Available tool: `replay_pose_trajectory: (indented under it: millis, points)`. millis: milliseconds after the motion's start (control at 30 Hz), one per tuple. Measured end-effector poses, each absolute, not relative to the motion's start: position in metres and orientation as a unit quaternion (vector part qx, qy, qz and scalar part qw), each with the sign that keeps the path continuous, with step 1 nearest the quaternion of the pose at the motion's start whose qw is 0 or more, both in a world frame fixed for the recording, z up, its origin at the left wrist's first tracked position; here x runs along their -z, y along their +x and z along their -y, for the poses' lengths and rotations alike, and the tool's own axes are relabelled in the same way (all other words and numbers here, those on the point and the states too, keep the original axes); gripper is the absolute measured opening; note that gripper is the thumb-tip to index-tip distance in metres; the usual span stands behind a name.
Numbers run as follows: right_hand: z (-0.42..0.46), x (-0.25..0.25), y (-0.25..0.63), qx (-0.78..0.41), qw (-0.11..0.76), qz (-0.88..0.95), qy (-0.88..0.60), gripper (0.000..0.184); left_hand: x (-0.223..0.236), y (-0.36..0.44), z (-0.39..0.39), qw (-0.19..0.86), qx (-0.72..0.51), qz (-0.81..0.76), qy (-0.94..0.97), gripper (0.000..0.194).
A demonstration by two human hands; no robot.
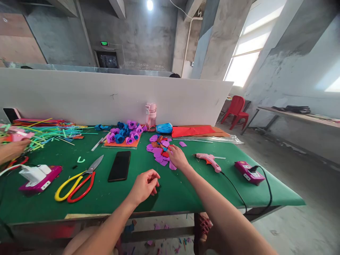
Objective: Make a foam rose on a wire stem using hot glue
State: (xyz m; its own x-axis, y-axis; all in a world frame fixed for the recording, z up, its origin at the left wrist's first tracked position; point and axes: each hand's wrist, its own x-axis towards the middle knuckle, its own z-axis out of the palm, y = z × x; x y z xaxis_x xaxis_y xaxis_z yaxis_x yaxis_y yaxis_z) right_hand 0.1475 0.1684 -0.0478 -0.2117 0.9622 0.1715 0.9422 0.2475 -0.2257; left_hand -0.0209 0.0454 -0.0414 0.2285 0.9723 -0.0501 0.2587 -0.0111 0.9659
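My right hand [178,158] reaches into a loose pile of petal-shaped pieces [157,151], mostly purple with some red, brown and blue. Its fingertips rest on the pieces, and no piece is visibly lifted. Nearer the table's front edge, my left hand [145,185] hovers with fingers loosely curled, and nothing shows in them. A black phone [119,166] lies to its left. Behind the phone, purple and blue handmade flowers [124,133] are heaped on an orange sheet [135,143]. To the right of the pile lies a pink hot glue gun [208,160] with a glue stick in its back.
Scissors [79,184] with yellow and red handles lie left. Magenta power strips [245,171] sit at both sides, cords trailing. A pink bottle [151,117], blue pouch [164,128] and red sheets [192,131] line the white partition [117,94]. Another person's hand [12,150] is at far left by colourful strips [53,132].
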Motion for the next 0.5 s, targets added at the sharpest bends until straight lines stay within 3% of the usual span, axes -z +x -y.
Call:
replay_pose_trajectory:
  millis: [233,500]
  points:
    - [-0.152,0.057,0.173,0.036,0.107,0.767,-0.631,0.024,0.039,-0.023,-0.044,0.484,-0.362,-0.505,0.616,0.013]
    - [-0.167,0.055,0.167,0.058,0.102,0.760,-0.639,0.024,0.043,-0.016,-0.043,0.482,-0.350,-0.499,0.630,0.012]
